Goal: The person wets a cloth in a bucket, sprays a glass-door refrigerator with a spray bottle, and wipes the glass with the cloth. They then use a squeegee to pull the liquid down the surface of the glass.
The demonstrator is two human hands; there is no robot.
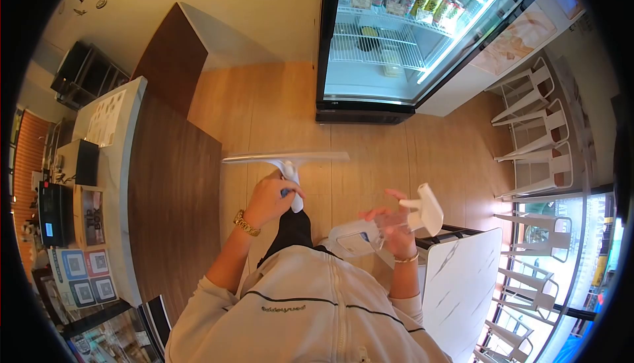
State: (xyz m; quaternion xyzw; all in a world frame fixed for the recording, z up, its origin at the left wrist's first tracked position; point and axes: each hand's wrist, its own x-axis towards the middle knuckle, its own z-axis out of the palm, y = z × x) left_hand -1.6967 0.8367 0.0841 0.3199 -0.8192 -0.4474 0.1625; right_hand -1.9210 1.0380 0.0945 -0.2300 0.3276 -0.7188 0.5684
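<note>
left hand (267,199) gripping squeegee (288,158), right hand (396,230) clutching spray bottle (360,239), bottled drinks (422,5) in fridge (363,113)

The scene is brightly and evenly lit. Strong white light is thrown from the cooler (389,39), whose inner strip is blown out, and daylight is admitted at the windows (561,231). The left hand (267,198) and right hand (396,224) are softly lit. Heavy fisheye bending and black vignetting are seen at the edges.

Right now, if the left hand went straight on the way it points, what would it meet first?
Probably the glass-door fridge: the left hand, holding the squeegee, points toward it, with only wooden floor between. Depth is unclear.
</note>
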